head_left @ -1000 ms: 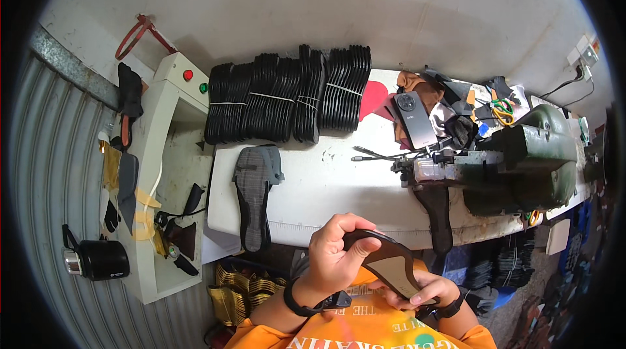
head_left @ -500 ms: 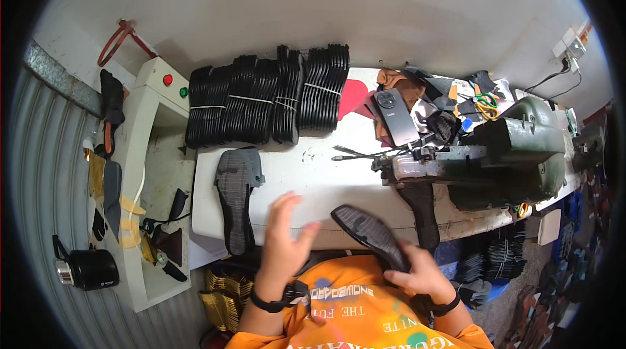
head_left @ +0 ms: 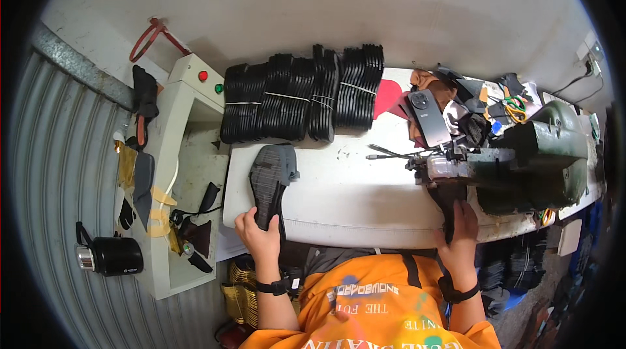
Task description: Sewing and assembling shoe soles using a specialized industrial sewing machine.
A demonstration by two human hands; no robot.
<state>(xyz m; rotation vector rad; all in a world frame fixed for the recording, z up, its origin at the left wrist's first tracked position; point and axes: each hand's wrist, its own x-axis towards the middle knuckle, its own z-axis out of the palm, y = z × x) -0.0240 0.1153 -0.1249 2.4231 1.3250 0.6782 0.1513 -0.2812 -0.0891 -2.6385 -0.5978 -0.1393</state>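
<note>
A dark grey streaked insole (head_left: 264, 179) lies lengthwise on the left of the white table, with a plain grey piece (head_left: 287, 161) showing along its right side. My left hand (head_left: 261, 235) grips its near end, thumb on the right edge and fingers on the left. On the right, a black insole (head_left: 445, 197) sits under the front end of the dark green sewing machine (head_left: 531, 160). My right hand (head_left: 462, 231) is closed around its near part, thumb to the left and fingers along the right side.
Banded stacks of black insoles (head_left: 280, 98) stand at the back wall. A phone (head_left: 428, 119) lies on fabric scraps, near scissors (head_left: 515, 111). At the left are a white cabinet (head_left: 171, 98) with red and green buttons and a black flask (head_left: 117, 256). A cable (head_left: 385, 153) lies before the machine.
The insole that my right hand held before my body is no longer there. My left hand has come onto the left insole; my right hand has moved to the one under the machine. The view has shifted.
</note>
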